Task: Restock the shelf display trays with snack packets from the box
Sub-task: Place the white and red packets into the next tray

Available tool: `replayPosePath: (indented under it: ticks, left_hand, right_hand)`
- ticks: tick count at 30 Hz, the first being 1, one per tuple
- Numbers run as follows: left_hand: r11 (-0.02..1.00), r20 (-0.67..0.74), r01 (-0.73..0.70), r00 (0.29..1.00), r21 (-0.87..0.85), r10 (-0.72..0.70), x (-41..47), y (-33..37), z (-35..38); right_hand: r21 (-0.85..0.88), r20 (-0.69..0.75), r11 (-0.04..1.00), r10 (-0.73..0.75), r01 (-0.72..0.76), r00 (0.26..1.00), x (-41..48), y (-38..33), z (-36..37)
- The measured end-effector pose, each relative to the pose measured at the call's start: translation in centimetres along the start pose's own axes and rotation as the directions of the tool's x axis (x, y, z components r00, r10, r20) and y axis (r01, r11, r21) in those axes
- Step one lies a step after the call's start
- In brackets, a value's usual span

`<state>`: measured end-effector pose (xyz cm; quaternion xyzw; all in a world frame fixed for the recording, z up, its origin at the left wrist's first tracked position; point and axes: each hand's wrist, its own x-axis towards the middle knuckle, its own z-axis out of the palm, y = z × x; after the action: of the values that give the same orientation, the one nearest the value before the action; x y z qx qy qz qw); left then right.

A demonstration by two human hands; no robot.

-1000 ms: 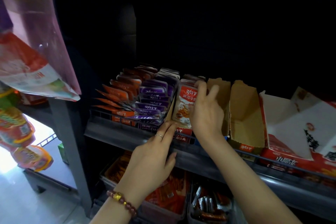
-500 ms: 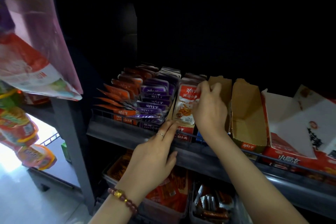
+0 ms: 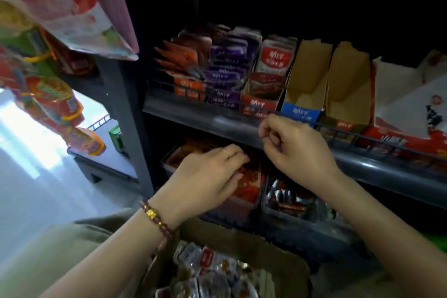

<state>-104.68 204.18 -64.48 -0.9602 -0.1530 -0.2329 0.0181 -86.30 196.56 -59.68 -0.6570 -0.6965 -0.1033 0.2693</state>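
Right hand: fingers curled in toward the palm, thumb close against them; nothing visible in the grip. Positioned in front of the upper shelf edge, just below the red tray and blue tray.
Left hand: palm down, fingers relaxed and nearly straight, holding nothing. Fingertips lie over the red packets in the lower bin; contact cannot be told.
Ring: on one finger of the left hand.
Bracelet: dark red beads with one gold bead, on the left wrist.
Box: open brown cardboard at the bottom of the view, below both forearms and nearest the person.
Box packets: small white-and-red packets in a loose pile inside the box.
Lower bin: on the shelf below, partly behind the left hand.
Second bin: just right of the lower bin; holds dark and silver packets.
Upper shelf: grey front edge with a wire rail; carries a row of trays side by side.
Red tray: holds upright red-and-white packets, ranked front to back.
Blue tray: just beside the red tray on its right; brown cardboard interior showing.
Third tray: right of the blue tray; red front, brown cardboard interior showing.
Purple packets: stacked just left of the red tray.
Orange packets: left of the purple packets, at the shelf's left end.
White carton: far right on the upper shelf; red base, flaps open.
Hanging bags: large snack bags left of the shelf post; print blurred.
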Motion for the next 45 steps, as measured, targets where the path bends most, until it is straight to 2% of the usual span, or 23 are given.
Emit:
replayPosePath:
  ticks: [3, 6, 9, 11, 13, 15, 18, 20, 22, 24, 26, 32, 35, 37, 39, 40, 41, 43, 45]
  left_hand:
    - [1.000, 0.150, -0.004, 0.989, 0.001, 0.004, -3.6, -0.4, 0.7]
    - [1.000, 0.298, -0.002, 0.955, -0.026, 0.010, -7.7, -0.8, 2.4]
    - [1.000, 0.408, -0.003, 0.913, -0.006, 0.005, -12.3, -1.1, 4.6]
    - [0.999, 0.486, 0.038, 0.873, -0.022, -0.022, -15.5, -1.3, 6.2]
    - [0.996, 0.572, 0.089, 0.817, -0.013, -0.066, -18.3, -1.5, 7.6]
    - [0.986, 0.671, 0.163, 0.730, 0.014, -0.130, -20.4, -1.7, 8.2]
    - [0.979, 0.766, 0.185, 0.617, 0.082, -0.181, -22.0, -2.3, 9.2]
    - [0.974, 0.784, 0.195, 0.584, 0.116, -0.210, -22.6, -2.9, 10.0]
    - [0.975, 0.769, 0.197, 0.604, 0.107, -0.206, -23.1, -3.4, 11.2]
    - [0.976, 0.755, 0.210, 0.630, 0.062, -0.183, -23.4, -3.7, 11.9]
    - [0.975, 0.740, 0.222, 0.655, 0.003, -0.151, -23.9, -3.6, 12.4]
    - [0.974, 0.727, 0.218, 0.679, -0.063, -0.104, -25.3, -4.0, 13.5]
    - [0.972, 0.737, 0.228, 0.666, -0.056, -0.114, -25.1, -3.9, 13.7]
    - [0.965, 0.723, 0.260, 0.673, -0.029, -0.159, -24.6, -3.5, 13.7]
    - [0.941, 0.697, 0.336, 0.683, -0.037, -0.216, -24.0, -2.9, 13.4]
    - [0.918, 0.700, 0.393, 0.673, -0.062, -0.241, -23.8, -2.5, 13.3]
    - [0.868, 0.713, 0.484, 0.646, -0.108, -0.272, -23.8, -2.0, 13.2]
    - [0.686, 0.764, 0.690, 0.565, -0.231, -0.312, -24.1, -1.1, 13.7]
    - [0.528, 0.831, 0.800, 0.480, -0.284, -0.281, -24.8, -0.4, 14.6]
  right_hand:
    - [0.048, 0.173, 0.998, -0.041, 0.033, 0.984, -3.5, -1.2, 2.5]
    - [0.162, 0.432, 0.987, -0.052, -0.021, 0.901, -7.6, -1.9, 6.3]
    - [0.267, 0.659, 0.929, 0.019, -0.257, 0.752, -12.5, -1.8, 12.0]
    - [0.285, 0.771, 0.822, 0.109, -0.493, 0.628, -16.3, -1.7, 16.3]
    - [0.225, 0.852, 0.698, 0.198, -0.680, 0.485, -19.9, -1.7, 20.3]
    - [0.117, 0.895, 0.664, 0.252, -0.739, 0.369, -22.8, -1.6, 23.9]
    - [-0.013, 0.904, 0.687, 0.319, -0.727, 0.286, -26.0, -2.4, 28.6]
    - [-0.079, 0.890, 0.755, 0.347, -0.651, 0.295, -27.0, -3.8, 30.9]
    - [-0.148, 0.872, 0.863, 0.344, -0.482, 0.349, -27.2, -5.5, 32.7]
    - [-0.174, 0.871, 0.943, 0.282, -0.284, 0.402, -26.8, -7.4, 34.4]
    - [-0.188, 0.886, 0.964, 0.248, -0.186, 0.393, -26.1, -9.0, 36.2]
    - [-0.303, 0.846, 0.895, 0.411, -0.328, 0.340, -24.2, -9.9, 38.7]
    - [-0.292, 0.823, 0.915, 0.389, -0.279, 0.414, -24.1, -9.7, 38.3]
    - [-0.233, 0.822, 0.913, 0.369, -0.335, 0.434, -24.6, -9.4, 37.7]
    - [-0.164, 0.800, 0.831, 0.428, -0.532, 0.421, -25.1, -8.9, 36.8]
    - [-0.136, 0.796, 0.738, 0.478, -0.661, 0.370, -25.1, -8.7, 36.2]
    - [-0.092, 0.803, 0.603, 0.516, -0.793, 0.299, -24.9, -8.6, 35.3]
    - [0.029, 0.838, 0.267, 0.518, -0.963, 0.169, -24.4, -8.7, 33.4]
    - [0.117, 0.891, 0.054, 0.435, -0.992, 0.129, -23.9, -9.0, 30.9]
